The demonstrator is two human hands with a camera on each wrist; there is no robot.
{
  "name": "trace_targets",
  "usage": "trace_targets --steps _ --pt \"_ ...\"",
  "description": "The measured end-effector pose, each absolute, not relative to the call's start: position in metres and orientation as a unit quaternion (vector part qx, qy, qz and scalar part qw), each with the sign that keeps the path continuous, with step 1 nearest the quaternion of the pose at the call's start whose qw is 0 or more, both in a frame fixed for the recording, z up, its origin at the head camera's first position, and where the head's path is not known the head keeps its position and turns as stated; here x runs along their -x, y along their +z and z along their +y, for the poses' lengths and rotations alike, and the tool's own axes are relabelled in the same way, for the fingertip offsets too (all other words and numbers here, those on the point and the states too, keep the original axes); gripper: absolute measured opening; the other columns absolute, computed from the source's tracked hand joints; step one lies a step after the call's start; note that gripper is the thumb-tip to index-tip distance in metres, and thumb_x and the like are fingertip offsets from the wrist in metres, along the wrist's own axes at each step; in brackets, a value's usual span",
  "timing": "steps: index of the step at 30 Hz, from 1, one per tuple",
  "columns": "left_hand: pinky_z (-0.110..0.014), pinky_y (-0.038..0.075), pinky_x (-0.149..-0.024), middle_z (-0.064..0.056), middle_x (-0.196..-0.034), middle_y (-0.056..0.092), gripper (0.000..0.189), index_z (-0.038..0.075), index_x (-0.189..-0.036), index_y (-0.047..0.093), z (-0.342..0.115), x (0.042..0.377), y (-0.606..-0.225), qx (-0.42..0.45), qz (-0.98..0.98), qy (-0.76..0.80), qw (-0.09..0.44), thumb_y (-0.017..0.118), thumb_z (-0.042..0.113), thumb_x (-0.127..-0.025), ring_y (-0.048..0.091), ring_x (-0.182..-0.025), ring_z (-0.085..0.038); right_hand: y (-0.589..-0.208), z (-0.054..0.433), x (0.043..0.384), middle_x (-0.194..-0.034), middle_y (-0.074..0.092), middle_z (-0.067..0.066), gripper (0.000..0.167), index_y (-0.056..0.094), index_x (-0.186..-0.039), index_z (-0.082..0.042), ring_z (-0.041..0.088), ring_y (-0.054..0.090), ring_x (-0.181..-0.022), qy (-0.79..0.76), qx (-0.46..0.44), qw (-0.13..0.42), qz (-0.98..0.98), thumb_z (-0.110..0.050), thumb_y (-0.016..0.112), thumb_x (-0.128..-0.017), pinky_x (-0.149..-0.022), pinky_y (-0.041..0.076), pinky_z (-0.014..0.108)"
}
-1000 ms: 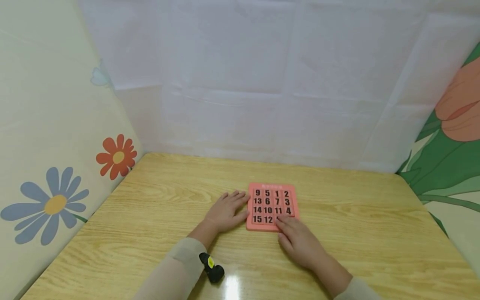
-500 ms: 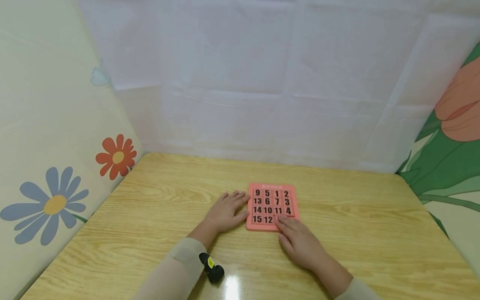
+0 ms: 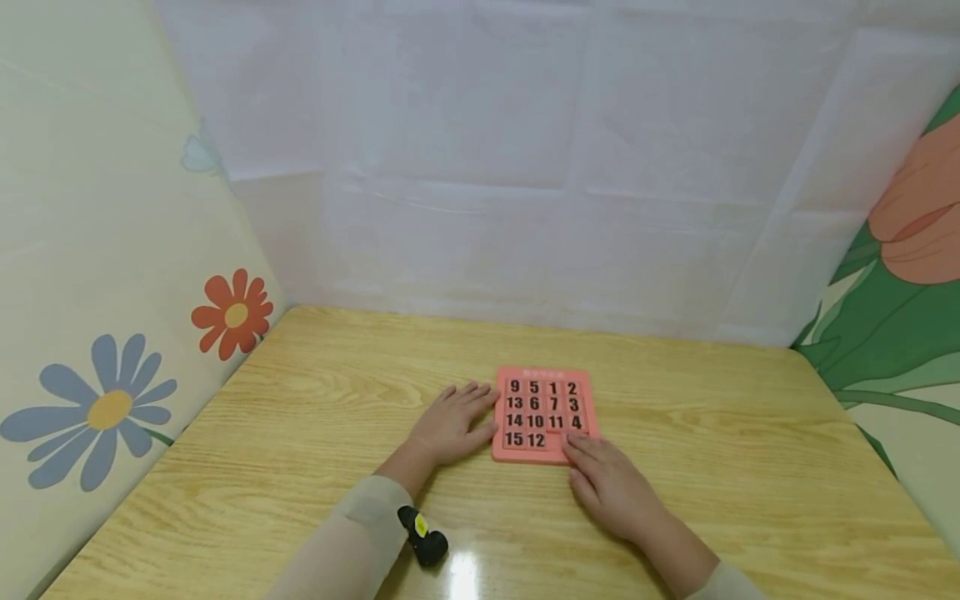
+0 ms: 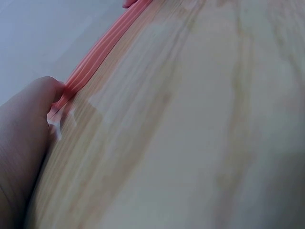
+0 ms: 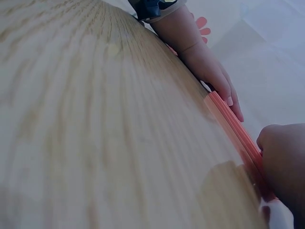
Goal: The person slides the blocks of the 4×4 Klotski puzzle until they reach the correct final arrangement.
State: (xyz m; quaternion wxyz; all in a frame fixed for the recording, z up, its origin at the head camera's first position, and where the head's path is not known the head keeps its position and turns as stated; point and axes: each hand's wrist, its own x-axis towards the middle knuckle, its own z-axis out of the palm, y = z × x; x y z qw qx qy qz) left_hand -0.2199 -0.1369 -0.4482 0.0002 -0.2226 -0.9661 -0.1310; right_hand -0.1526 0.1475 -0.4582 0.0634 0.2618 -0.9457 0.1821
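Note:
A pink number slide puzzle (image 3: 525, 457) lies flat on the wooden table, its black-numbered tiles in rows. The top row reads 9, 5, 1, 2; the bottom row starts with 15 and 12, with a bare slot to their right. My left hand (image 3: 450, 423) rests palm down on the table, thumb and fingertips touching the frame's left edge. The right hand (image 3: 611, 487) has its extended fingertips on the lower right corner, and they hide what lies in that last place. From the side, the left wrist view shows the puzzle's edge (image 4: 102, 52) beside the thumb.
A black device with a yellow sticker (image 3: 423, 536) is strapped at the left sleeve. The wooden table (image 3: 360, 358) extends around the puzzle. Behind it hangs a white cloth (image 3: 480, 233), with flower-printed sheets (image 3: 120, 250) at the sides.
The right hand has slid a little to the right along the bottom row, uncovering the bare slot beside the 12. My left hand and the puzzle frame stay in place.

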Motion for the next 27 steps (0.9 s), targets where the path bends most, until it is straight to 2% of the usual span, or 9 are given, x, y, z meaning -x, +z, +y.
trace_targets --steps 19,27 --pt "-0.050 0.018 -0.124 -0.005 -0.158 0.037 0.063 0.017 -0.152 0.037 -0.1375 0.2194 -0.4477 0.228 -0.964 -0.133 0.007 0.044 0.050 -0.099 0.029 -0.149 -0.028 -0.4559 0.1557 0.1517 -0.149 0.050 0.007 0.043 0.056 -0.138 -0.007 0.027 0.045 -0.140 0.198 -0.253 0.055 -0.945 -0.025 0.054 -0.099 -0.120 0.029 0.049" --pt "-0.051 0.018 -0.124 -0.006 -0.157 0.038 0.062 0.016 -0.152 0.038 -0.1368 0.2206 -0.4473 0.227 -0.965 -0.133 0.006 0.046 0.048 -0.099 0.029 -0.149 -0.029 -0.4576 0.1533 0.1528 -0.147 0.052 0.008 0.043 0.058 -0.137 -0.006 0.026 0.047 -0.139 0.192 -0.261 0.067 -0.944 -0.025 0.056 -0.098 -0.120 0.030 0.048"
